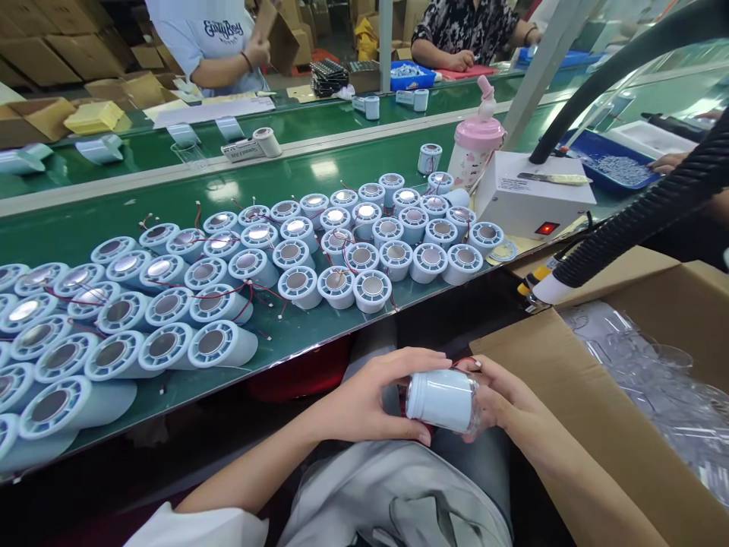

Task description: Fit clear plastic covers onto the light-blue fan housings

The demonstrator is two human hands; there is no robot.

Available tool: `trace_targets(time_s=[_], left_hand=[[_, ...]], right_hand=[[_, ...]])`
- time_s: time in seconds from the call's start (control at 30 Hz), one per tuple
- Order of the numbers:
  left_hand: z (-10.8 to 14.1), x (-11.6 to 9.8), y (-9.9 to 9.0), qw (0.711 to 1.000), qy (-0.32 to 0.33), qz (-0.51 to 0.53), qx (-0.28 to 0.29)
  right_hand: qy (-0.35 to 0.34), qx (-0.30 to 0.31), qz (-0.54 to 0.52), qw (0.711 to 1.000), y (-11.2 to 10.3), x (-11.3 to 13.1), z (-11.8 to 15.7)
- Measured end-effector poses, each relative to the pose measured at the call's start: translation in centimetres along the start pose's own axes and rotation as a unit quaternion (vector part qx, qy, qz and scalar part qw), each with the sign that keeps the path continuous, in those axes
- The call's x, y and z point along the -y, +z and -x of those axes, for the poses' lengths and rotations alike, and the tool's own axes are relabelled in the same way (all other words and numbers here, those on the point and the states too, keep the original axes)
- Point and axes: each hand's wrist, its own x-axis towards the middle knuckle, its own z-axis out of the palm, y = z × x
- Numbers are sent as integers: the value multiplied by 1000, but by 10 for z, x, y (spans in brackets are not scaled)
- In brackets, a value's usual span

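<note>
Light-blue cylinders (249, 264) with red wires crowd green table (273, 182); pink cup (476, 152) behind their right end, then white box (529, 199), black ribbed hose (638, 219) slanting over cardboard box (547, 380) of clear plastic parts (654, 372). Below table edge: left hand (373, 399) clasps held cylinder (441, 399) thumb-to-fingers at one end; right hand (509, 395) curls fingers on its clear-plastic end. Cylinder sits tilted sideways between both hands.

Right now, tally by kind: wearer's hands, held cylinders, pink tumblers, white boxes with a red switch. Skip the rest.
Wearer's hands (left hand, right hand): 2
Held light-blue cylinder: 1
Pink tumbler: 1
White box with red switch: 1
Total: 5
</note>
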Motion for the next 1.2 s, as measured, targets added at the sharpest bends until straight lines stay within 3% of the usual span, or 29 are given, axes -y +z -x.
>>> trace_targets(time_s=[0.47,0.7,0.87,0.97,1.03,1.1,1.17,1.2], left_hand=[[-2,5,-1,998,61,-8,8],[0,5,-1,998,52,-27,16],[0,-1,4,1000,20,-20,-7],[1,-7,6,998,-42,28,-32],[2,-9,7,993,-88,64,-41],[3,-9,7,988,-119,86,-41],[3,-8,6,985,-140,100,-31],[2,-8,5,983,-147,107,-21]], right_hand=[[107,-23,-64,992,10,-5,-9],[216,26,-116,969,12,3,-10],[233,49,-95,967,14,5,-7],[137,8,17,990,10,-3,-6],[-21,-84,160,983,5,-9,-5],[-220,-135,299,919,-1,-12,-4],[-370,-91,387,840,-7,-14,-2],[-406,-51,412,815,-9,-13,-1]])
